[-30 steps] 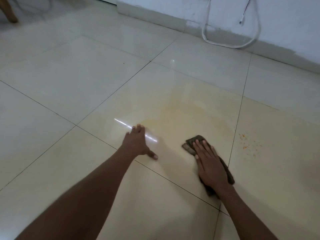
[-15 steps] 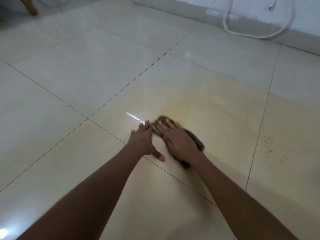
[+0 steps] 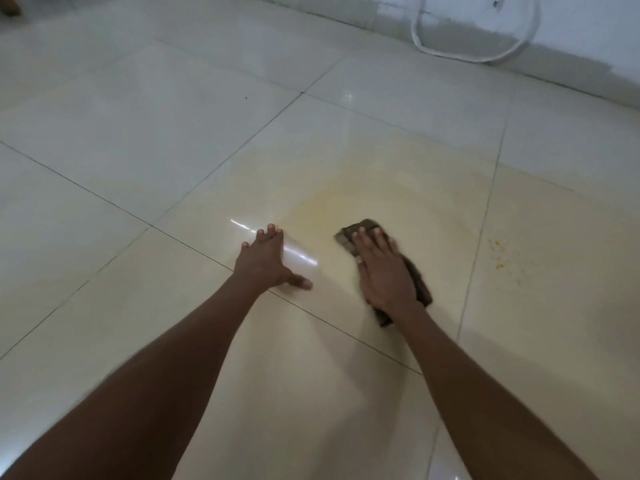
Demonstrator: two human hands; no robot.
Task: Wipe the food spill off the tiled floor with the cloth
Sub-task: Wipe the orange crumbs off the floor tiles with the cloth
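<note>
A dark brown cloth [image 3: 420, 277] lies flat on the pale tiled floor [image 3: 138, 140]. My right hand [image 3: 382, 270] presses down on it with straight, spread fingers and covers most of it. A faint yellow smear [image 3: 332, 202] stains the tile just beyond the cloth. Small orange crumbs [image 3: 498, 254] are scattered on the tile to the right, across a grout line. My left hand [image 3: 265, 263] rests flat on the floor to the left of the cloth, fingers spread, thumb out.
A white wall with a grey base [image 3: 571, 64] runs along the far side. A looped white cable [image 3: 474, 39] hangs against it down to the floor. A wooden furniture leg [image 3: 8, 6] shows at the top left corner.
My right hand slid the cloth left up against my left hand, then back right to the middle of the tile. My left hand stayed planted on the floor.
</note>
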